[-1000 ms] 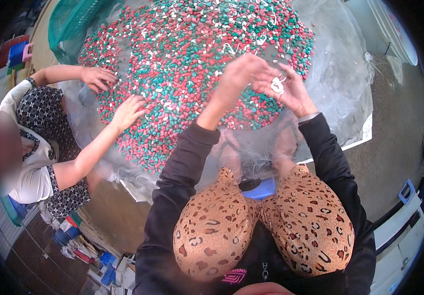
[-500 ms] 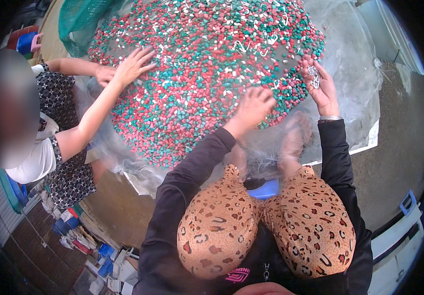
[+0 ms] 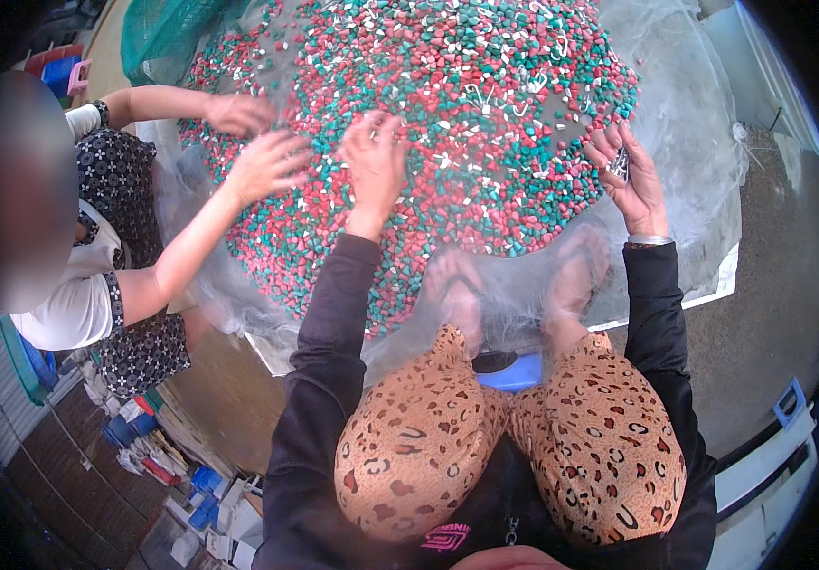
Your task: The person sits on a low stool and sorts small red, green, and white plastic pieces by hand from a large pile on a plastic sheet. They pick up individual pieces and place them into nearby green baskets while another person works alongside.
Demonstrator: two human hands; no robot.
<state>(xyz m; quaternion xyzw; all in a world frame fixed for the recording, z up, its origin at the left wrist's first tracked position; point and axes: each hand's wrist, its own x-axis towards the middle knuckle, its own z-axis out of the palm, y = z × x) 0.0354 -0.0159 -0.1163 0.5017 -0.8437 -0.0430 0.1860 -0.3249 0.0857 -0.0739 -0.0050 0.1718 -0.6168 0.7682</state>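
Observation:
A broad heap of small red, green and white cone-like pieces (image 3: pixel 466 199) lies spread before me. My left hand (image 3: pixel 373 176) is over its middle, back of the hand up, fingers apart and bent; whether the fingertips touch any pieces is unclear. At the heap's right edge my right hand (image 3: pixel 635 185) is turned palm up, fingers curled round several white plastic loops (image 3: pixel 621 167), which are partly hidden by the fingers. Similar white loop-shaped pieces (image 3: pixel 479 98) lie on top of the heap at the far side.
The heap rests on clear plastic sheeting (image 3: pixel 689 180). At left a co-worker's two hands (image 3: pixel 272 166) move over the heap. Green netting (image 3: pixel 158 43) stands at the far left corner. My feet (image 3: pixel 454 285) are at the sheet's near edge, partly under plastic. A pale panel (image 3: pixel 770 456) stands at lower right.
My left hand has moved left and farther away across the heap. My right hand's fingers have curled in more over the white loops. The co-worker's hands have shifted.

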